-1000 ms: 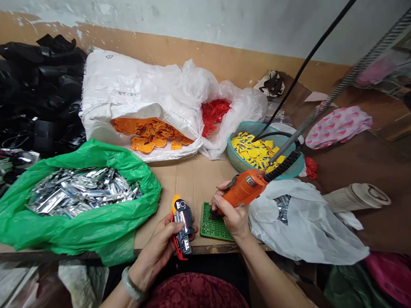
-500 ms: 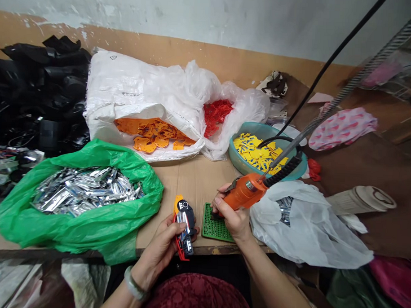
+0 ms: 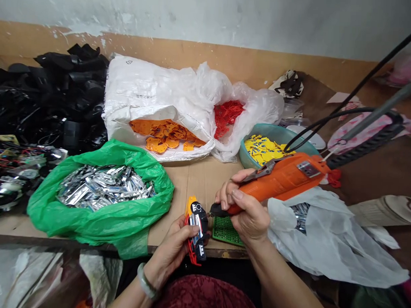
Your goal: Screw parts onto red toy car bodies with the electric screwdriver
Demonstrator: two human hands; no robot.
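My left hand (image 3: pixel 177 240) is closed around a small plastic assembly (image 3: pixel 197 225) of black, orange and red parts with a shiny silver strip, which looks like part of a toy. In my right hand (image 3: pixel 249 209) is an orange electric screwdriver (image 3: pixel 279 177), held nearly level, its black nose pointing left. The screwdriver's tip is close to the right side of the assembly; whether they touch I cannot tell. Below the nose lies a green perforated tray (image 3: pixel 228 231), partly hidden by my right hand.
A green bag (image 3: pixel 105 231) of silver strips lies left. Behind are a white sack (image 3: pixel 143 84) of orange pieces, a clear bag (image 3: pixel 261 102) of red parts and a teal basin (image 3: pixel 246 157) of yellow pieces. Black parts (image 3: pixel 49 94) heap at far left; a white bag (image 3: pixel 330 239) sits right.
My right hand has lifted the screwdriver off the green tray and turned it nearly level, its tip now by the assembly. My left hand keeps its hold. The view has shifted slightly left.
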